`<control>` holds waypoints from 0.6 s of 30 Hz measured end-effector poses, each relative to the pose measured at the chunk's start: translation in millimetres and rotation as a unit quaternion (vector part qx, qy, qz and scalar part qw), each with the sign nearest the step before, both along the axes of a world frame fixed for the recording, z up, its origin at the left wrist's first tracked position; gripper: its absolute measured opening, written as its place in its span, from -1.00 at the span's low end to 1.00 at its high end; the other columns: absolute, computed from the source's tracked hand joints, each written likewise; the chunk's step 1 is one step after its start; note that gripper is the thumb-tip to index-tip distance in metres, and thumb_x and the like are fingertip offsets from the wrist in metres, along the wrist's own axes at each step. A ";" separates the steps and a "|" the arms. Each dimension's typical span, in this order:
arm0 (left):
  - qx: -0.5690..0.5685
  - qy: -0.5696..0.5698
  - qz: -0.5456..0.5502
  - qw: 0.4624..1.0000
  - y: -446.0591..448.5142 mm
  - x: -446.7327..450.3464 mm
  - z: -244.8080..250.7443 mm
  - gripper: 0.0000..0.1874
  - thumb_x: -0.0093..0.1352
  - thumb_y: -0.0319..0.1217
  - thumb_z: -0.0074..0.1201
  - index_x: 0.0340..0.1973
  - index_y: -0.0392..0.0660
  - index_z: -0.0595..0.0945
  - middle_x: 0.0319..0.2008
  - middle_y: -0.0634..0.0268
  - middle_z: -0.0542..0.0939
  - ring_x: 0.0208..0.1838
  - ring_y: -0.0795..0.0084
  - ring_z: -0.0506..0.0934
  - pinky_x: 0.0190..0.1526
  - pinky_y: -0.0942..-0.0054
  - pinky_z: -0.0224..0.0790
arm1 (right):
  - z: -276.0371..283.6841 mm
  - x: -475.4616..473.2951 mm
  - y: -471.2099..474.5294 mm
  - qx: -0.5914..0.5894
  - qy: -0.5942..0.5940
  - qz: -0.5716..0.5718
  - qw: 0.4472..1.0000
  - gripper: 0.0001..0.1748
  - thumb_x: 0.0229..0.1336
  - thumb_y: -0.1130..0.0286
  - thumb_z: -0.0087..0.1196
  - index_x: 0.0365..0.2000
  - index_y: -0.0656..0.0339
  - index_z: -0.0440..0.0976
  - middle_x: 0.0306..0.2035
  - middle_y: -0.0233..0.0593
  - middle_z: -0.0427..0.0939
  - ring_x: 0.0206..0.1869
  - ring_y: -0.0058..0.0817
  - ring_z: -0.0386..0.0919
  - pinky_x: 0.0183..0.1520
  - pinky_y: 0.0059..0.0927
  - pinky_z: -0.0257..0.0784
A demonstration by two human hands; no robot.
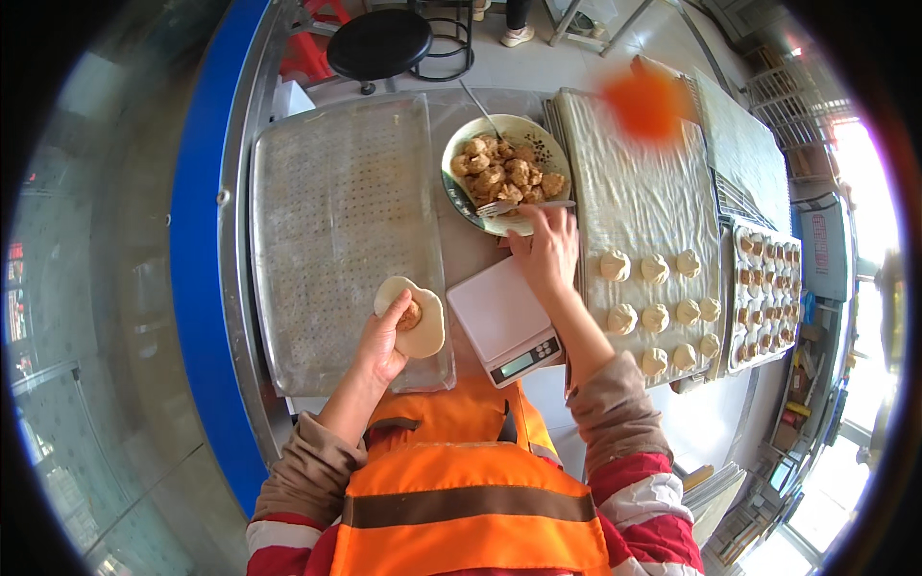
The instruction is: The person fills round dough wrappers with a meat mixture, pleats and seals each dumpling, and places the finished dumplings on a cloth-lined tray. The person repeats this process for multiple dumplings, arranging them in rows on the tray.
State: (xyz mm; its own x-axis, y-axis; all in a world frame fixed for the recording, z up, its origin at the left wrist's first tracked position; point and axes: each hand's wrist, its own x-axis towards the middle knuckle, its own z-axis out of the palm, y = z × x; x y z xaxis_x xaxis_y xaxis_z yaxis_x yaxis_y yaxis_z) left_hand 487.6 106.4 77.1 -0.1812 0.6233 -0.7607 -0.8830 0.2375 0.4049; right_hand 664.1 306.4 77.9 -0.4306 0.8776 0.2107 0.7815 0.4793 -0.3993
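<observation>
My left hand (pixel 385 338) holds a round dough wrapper (pixel 426 333) with a lump of filling (pixel 409 315) on it, the thumb against the filling. My right hand (pixel 549 248) is at the near rim of a large bowl (pixel 454 194). Its fingertips meet the handle of a metal fork (pixel 497 209); whether they grip it is unclear. Several balls of brown filling (pixel 497 173) fill the bowl, and a spoon-like utensil handle (pixel 481 104) leans out at the back. Partly under my right forearm lies a white digital kitchen scale (pixel 497 309) with a bare plate.
At left is a perforated tray (pixel 346 237). Several pleated buns (pixel 655 317) sit on a cloth-lined tray (pixel 648 187) at right; beyond it is a tray of small filled cups (pixel 767 295). A blurred red object (pixel 643 104) hangs close overhead. A black stool (pixel 379 43) and a person's shoe (pixel 517 36) are behind.
</observation>
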 end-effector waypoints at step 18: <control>-0.023 0.006 0.112 0.993 117.6 21.0 -67.7 -0.61 0.39 -0.40 0.17 0.11 -0.12 0.47 0.04 0.28 0.55 0.12 0.34 0.53 0.17 0.22 0.44 | -8.7 58.8 35.9 0.003 -0.054 0.162 0.985 -0.75 0.01 0.39 0.11 -0.24 0.19 0.41 -0.46 -0.27 0.50 -0.34 -0.26 0.55 -0.37 -0.19 0.50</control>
